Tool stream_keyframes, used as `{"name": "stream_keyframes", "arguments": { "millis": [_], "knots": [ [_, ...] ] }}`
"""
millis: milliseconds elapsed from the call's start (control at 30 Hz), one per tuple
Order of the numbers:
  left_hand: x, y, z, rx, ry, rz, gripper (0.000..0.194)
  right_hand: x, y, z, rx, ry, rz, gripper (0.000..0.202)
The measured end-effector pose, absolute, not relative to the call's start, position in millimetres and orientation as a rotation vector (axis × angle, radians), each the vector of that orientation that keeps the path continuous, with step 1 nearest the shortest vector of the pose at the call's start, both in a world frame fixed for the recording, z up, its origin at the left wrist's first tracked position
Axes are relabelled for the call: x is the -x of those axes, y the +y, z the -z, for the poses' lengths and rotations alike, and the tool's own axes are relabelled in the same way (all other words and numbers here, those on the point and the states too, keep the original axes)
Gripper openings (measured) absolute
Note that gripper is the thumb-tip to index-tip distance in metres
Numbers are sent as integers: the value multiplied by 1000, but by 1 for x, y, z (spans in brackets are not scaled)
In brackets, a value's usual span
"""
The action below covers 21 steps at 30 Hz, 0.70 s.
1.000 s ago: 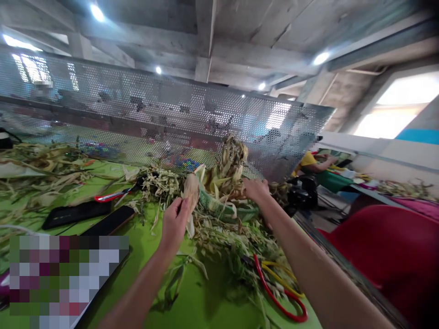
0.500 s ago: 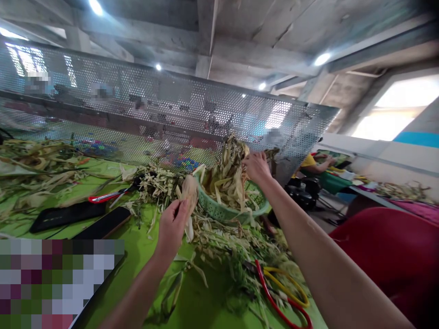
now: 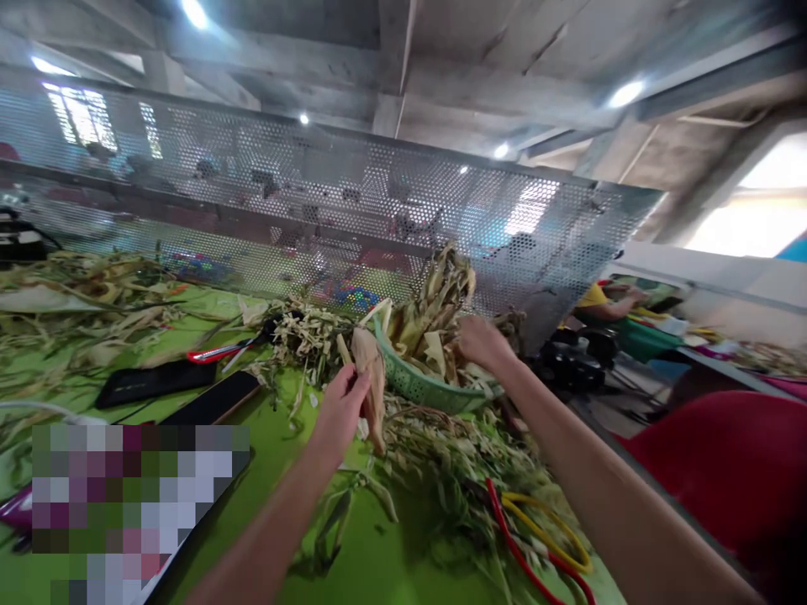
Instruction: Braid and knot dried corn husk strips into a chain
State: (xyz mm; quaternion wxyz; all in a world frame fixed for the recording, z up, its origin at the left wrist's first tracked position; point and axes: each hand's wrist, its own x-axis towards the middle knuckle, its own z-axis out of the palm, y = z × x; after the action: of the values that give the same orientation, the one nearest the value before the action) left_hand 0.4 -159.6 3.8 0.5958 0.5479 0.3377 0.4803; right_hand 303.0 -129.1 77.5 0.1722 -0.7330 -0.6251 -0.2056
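Note:
My left hand [image 3: 340, 412] pinches a dried corn husk [image 3: 376, 378] with thumb and fingers, holding it up beside the rim of a green plastic basket [image 3: 435, 395]. Dried husks [image 3: 435, 294] pile up in this basket and rise above its rim. Over its right side, my right hand [image 3: 484, 343] reaches in among the husks. Its fingers are blurred and partly hidden, so I cannot make out whether they hold anything. Below the basket lie loose dried leaves and stems [image 3: 435, 454].
Scissors with red and yellow handles [image 3: 535, 529] lie at the front right. A red-handled cutter [image 3: 220, 350], a black phone [image 3: 155, 382] and a dark flat bar [image 3: 211, 399] rest on the left. Behind stands a perforated metal screen [image 3: 353, 202]. A red chair [image 3: 712, 479] is at right.
The view has swung slightly left. The husk in my left hand now hangs lower and shows more of its length. My right hand has dropped lower into the basket's right side.

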Motion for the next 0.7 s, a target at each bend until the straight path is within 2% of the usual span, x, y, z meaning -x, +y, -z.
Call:
{"name": "stream_keyframes", "arguments": {
  "millis": [100, 167, 267, 367, 500, 600, 700],
  "knots": [
    [-3, -159, -3, -1208, 753, -1098, 29, -267, -154, -92, 2006, -1726, 664, 40],
    [-4, -159, -4, -1176, 746, -1091, 31, -230, -174, -92, 1761, -1721, 540, 30],
    [-5, -161, -5, -1113, 701, -1106, 37, -171, -200, -76, 1550, -1899, 122, 13],
    [-6, -164, -6, -1041, 617, -1131, 38, -134, -212, -51, 1560, -1979, 102, 13],
    [-8, -170, -8, -954, 509, -1095, 43, -131, -209, -31, 1657, -1887, 218, 24],
    [-10, -172, -9, -956, 490, -1065, 40, -143, -205, -29, 1714, -1800, 244, 13],
    [-12, -172, -8, -972, 543, -1076, 34, -149, -206, -31, 1699, -1766, 125, 9]
  ]
}}
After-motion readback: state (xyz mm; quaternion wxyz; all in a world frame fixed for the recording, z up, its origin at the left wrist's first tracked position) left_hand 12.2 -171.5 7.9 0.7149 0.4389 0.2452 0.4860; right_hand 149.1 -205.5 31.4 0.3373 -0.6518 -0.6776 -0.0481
